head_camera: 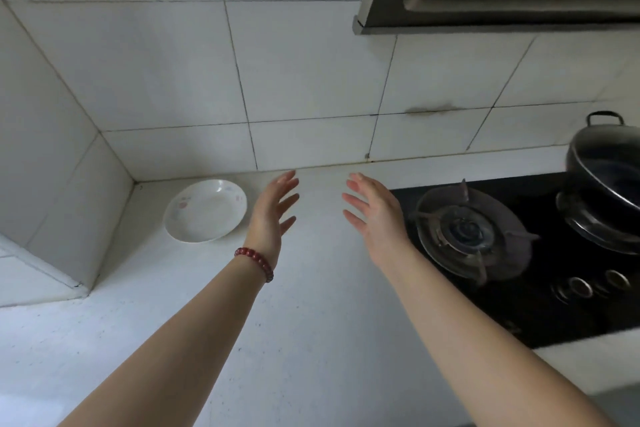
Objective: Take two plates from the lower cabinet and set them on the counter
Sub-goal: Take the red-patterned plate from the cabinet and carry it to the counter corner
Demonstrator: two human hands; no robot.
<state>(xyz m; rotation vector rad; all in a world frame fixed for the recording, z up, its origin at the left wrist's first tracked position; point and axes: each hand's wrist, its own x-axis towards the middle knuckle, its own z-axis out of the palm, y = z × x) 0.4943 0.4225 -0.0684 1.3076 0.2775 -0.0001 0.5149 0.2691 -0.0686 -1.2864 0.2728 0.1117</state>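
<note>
No readable text, labels, numbers or signs anywhere.

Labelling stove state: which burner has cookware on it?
The right burner, under the black handled pot; the left burner beside the right hand is bare.

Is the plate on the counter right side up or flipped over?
Right side up: the plate shows its hollow and printed pattern, resting flat on the counter near the corner.
</note>
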